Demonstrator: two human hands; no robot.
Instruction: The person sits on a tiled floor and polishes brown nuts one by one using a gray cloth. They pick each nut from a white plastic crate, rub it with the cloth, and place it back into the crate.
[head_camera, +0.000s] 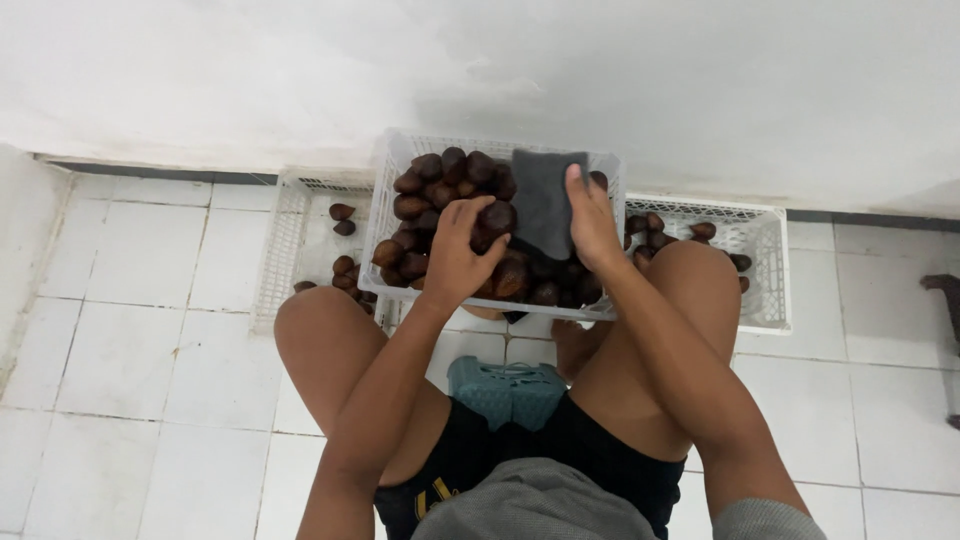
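The person sits low on a small teal plastic stool (507, 390) with knees apart, a white lattice-walled plastic crate (400, 160) set between them on the glossy white floor tiles (140, 330). It is heaped with dark brown, scaly, teardrop-shaped fruits (440, 170) that have a dull sheen. The left hand (455, 255) curls down over the pile, its fingers closed around one rounded fruit (497, 217) near the middle of the heap. The right hand (592, 225) presses flat on a soft, dark grey cloth (545, 195) draped over the fruit at the crate's far right corner, thumb and fingers pinching its edge. Two more white mesh crates sit behind against the pale wall: the left crate (285, 240) holds only a few scattered fruits, the right crate (765, 250) a small cluster.
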